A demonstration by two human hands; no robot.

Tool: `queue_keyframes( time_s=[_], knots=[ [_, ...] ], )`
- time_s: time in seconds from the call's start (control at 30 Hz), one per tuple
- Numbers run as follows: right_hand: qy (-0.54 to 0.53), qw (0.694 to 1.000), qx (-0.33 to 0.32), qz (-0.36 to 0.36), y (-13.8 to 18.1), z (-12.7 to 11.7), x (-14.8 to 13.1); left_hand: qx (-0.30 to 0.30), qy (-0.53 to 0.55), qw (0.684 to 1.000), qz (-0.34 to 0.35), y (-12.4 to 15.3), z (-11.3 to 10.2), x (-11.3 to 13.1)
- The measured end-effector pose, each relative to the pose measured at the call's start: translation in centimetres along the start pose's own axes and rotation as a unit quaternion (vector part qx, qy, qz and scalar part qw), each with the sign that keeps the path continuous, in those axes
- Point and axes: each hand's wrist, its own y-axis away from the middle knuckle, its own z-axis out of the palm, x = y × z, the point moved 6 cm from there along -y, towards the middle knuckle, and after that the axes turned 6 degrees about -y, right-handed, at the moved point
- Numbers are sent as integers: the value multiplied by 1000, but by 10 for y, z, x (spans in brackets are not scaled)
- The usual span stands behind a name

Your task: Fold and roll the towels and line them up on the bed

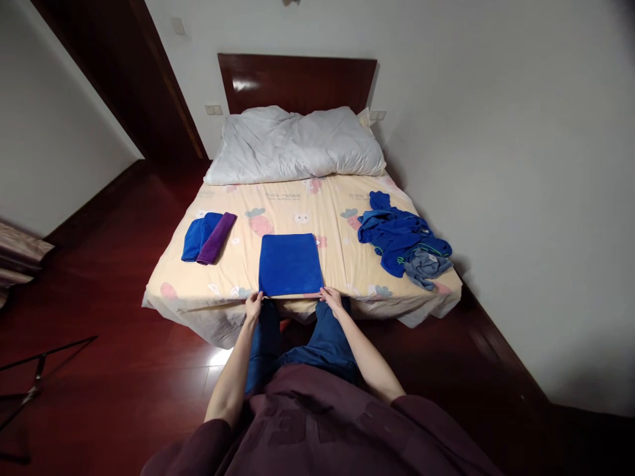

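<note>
A blue towel (290,264) lies flat as a near-square on the bed's front edge. My left hand (254,305) pinches its near left corner, and my right hand (331,299) pinches the near right corner. To the left rest a folded blue cloth (196,237) and a rolled or folded purple cloth (217,239), side by side and touching. On the right is a crumpled heap of blue cloth (399,241) with green edging on part of it. A grey-blue cloth (427,266) lies at the heap's near end.
The bed (238,198) has a cream printed sheet. A bulky white quilt (297,145) lies against the dark wooden headboard (302,82). A thin black metal stand (37,377) is on the red floor at the left. Part of a curtain (20,254) shows at the left edge.
</note>
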Motion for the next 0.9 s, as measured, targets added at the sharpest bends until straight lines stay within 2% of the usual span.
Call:
queue_keyframes(
  time_s=[0.17,0.33,0.47,0.63,0.73,0.9],
  knots=[
    [-3,999,39,10,4,-10,4,2,-32,999,6,2,-11,1],
    [-15,997,74,-16,27,-20,14,-6,-56,998,36,26,-21,-12],
    [-18,998,48,-43,40,-27,17,-35,-73,994,73,42,-17,-18],
    [-3,998,-2,-59,38,-31,17,-59,-103,987,110,46,-9,-17],
    [42,994,-18,-97,39,-28,15,-50,-135,981,127,48,-8,-16],
    [162,976,46,-137,40,-22,10,7,-179,974,137,45,-8,-10]
  ],
)
